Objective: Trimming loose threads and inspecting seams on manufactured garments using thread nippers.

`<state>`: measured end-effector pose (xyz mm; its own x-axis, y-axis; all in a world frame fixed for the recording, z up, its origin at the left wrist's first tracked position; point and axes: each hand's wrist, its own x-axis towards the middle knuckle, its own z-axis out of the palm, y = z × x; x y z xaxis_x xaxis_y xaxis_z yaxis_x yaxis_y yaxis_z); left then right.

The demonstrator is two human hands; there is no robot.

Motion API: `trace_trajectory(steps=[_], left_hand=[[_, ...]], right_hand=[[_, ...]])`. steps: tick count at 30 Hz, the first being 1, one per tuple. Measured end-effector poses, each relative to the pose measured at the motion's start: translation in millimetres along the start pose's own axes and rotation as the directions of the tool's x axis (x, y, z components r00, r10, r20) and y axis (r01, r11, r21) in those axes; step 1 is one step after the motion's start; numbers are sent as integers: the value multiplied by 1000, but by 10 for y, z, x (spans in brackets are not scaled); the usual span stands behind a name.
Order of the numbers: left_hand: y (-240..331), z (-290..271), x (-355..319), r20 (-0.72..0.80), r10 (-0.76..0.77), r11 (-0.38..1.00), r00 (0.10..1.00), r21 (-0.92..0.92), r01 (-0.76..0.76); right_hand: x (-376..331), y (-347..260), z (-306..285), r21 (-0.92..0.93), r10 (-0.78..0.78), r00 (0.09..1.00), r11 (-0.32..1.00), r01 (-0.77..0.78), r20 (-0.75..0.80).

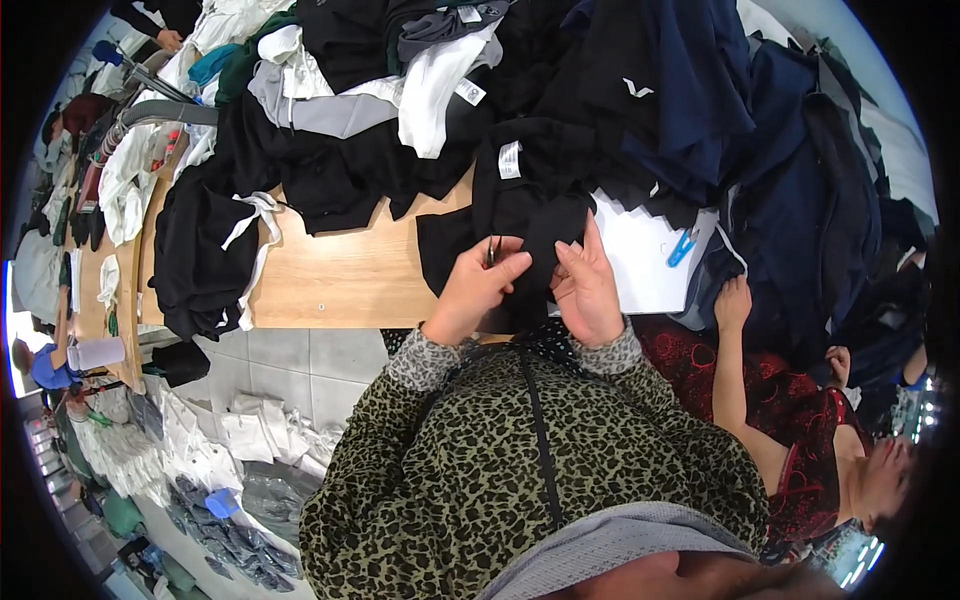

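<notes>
A black garment (545, 222) hangs over the table's front edge, a white label (509, 160) showing on it. My left hand (472, 285) is closed, with a small dark metal tool that looks like thread snips (491, 250) poking up between thumb and fingers. Its fingertips are close against the garment's left side, and whether they also grip the cloth is hidden. On the other side, my right hand (590, 285) pinches the same cloth between thumb and fingers, the index finger stretched along it.
Heaped black, white and navy clothes (700, 90) cover the far side of the wooden table (330, 270). Right of my hands lie white paper (635, 260) and blue snips (682, 248). A co-worker in red (800, 480) reaches in at right. Bagged clothes (235, 520) lie on the floor, left.
</notes>
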<state>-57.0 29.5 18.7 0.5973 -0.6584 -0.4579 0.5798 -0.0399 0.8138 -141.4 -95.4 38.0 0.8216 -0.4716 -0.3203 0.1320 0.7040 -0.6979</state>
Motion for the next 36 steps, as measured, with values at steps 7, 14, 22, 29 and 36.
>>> trace_trajectory(steps=[7,14,22,29,36], left_hand=[[-51,18,73,60,-37,988,998,-147,45],[-90,21,135,143,-101,969,985,-208,129],[-81,27,154,137,-138,951,981,-260,170],[-73,-208,148,14,48,997,999,-64,-47],[-572,-1393,409,-399,407,800,822,591,-109]], right_hand=[[-106,29,6,-93,-186,981,979,181,-47],[-76,46,-269,-21,-115,993,993,115,-13],[-63,71,-291,-38,-128,990,991,126,-59],[-16,-231,-300,-24,-197,974,980,196,-108],[192,-988,-1238,-163,-459,874,886,435,-159]])
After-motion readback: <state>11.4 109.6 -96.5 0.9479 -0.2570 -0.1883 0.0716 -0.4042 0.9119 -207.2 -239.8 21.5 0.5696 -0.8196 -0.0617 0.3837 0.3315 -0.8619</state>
